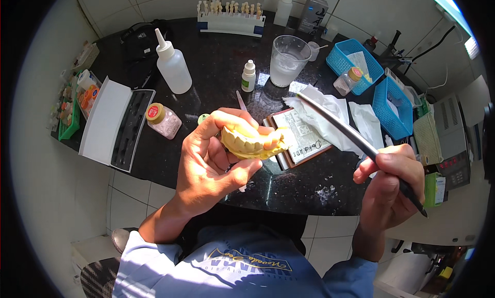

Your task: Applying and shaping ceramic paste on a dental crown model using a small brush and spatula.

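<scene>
A yellow dental cast point(247, 144) with a row of teeth is gripped by my left hand point(200, 166), its fingers behind and thumb below. My right hand point(393, 176) is closed around a long slim tool point(340, 126) with a dark and silver shaft. One end of that tool points up and left over crumpled white tissue point(330, 109), apart from the cast; whether it is a brush I cannot tell. Beneath and behind the cast lies a mixing palette point(304, 138) with a pale top and brown edge. A small white dropper bottle point(248, 76) stands beyond my left hand.
On the black tabletop point(216, 66) stand a glass of cloudy liquid point(289, 66), a white squeeze bottle point(175, 68), and a jar of pink powder point(164, 121). An opened white case point(111, 125) sits left. Blue baskets point(356, 58) are at right; a tooth shade rack point(231, 24) stands behind.
</scene>
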{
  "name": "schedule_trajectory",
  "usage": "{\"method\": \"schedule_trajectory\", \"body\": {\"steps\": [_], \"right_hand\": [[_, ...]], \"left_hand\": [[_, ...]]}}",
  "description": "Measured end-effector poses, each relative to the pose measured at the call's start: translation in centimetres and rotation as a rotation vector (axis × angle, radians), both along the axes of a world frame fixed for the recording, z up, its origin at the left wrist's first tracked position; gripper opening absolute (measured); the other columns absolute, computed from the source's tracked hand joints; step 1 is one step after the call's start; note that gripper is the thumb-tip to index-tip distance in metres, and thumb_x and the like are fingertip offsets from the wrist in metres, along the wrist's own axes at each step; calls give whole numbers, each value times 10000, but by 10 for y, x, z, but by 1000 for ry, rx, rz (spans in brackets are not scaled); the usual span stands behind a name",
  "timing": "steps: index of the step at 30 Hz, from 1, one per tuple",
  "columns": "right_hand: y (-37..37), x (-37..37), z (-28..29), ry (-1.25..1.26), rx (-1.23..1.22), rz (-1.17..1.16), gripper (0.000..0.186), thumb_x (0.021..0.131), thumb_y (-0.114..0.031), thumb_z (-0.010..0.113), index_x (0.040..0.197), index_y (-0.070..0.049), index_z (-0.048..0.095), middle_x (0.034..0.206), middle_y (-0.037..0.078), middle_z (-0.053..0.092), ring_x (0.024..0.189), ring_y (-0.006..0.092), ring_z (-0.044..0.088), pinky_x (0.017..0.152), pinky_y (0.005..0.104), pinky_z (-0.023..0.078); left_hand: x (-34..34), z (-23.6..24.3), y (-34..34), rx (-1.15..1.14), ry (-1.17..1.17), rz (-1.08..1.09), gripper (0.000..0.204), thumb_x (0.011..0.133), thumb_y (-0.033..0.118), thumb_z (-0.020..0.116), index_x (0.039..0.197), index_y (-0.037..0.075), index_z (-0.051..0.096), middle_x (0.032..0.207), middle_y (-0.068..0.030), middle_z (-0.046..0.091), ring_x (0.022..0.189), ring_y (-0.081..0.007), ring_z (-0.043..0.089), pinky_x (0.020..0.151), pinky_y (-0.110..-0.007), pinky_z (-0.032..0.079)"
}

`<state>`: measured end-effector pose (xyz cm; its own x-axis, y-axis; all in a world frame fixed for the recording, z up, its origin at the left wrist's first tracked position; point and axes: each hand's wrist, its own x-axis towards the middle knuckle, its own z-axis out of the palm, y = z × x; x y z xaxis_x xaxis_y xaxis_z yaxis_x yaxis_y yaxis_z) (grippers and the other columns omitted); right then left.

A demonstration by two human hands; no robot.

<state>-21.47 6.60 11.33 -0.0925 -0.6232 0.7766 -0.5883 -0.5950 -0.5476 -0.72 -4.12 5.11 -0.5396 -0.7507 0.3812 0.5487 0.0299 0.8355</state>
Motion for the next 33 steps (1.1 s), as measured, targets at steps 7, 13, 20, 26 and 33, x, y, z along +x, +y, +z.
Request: {"method": "schedule_trajectory", "body": {"steps": [7,13,20,26,33], "right_hand": [[-2,12,0,216,112,119,352,931,-328,522,997,7,610,746,109,597,572,105,537,509,198,434],[1,10,5,139,149,149,224,862,-137,630,1017,24,644,825,119,622,640,141,582,545,236,477],[5,16,2,8,167,123,243,862,-206,635,1009,-14,666,808,110,618,648,146,591,550,245,480],[5,8,-2,89,-3,-22,204,900,-246,592,1011,-83,543,773,87,599,652,128,594,569,239,486],[7,9,-33,-251,67,26,304,953,-314,471,973,-11,465,711,149,571,580,193,579,556,289,517]], "left_hand": [[4,2,4,16,-43,40,351,761,-113,619,1063,-15,468,1094,-155,528,767,-85,590,552,-171,501],[1,7,6,30,-7,23,362,756,-110,626,1071,-19,471,1108,-127,486,967,-176,605,768,-238,547],[2,6,6,-17,1,-3,359,754,-104,635,1068,-22,480,1100,-117,472,1083,-227,572,929,-305,496],[-2,0,10,-469,-155,363,383,658,-92,736,980,16,560,1089,-139,477,1062,-285,572,834,-339,546],[0,-14,12,-952,-232,574,368,624,-22,781,938,40,598,1006,-128,554,1014,-346,600,763,-365,569]]}}
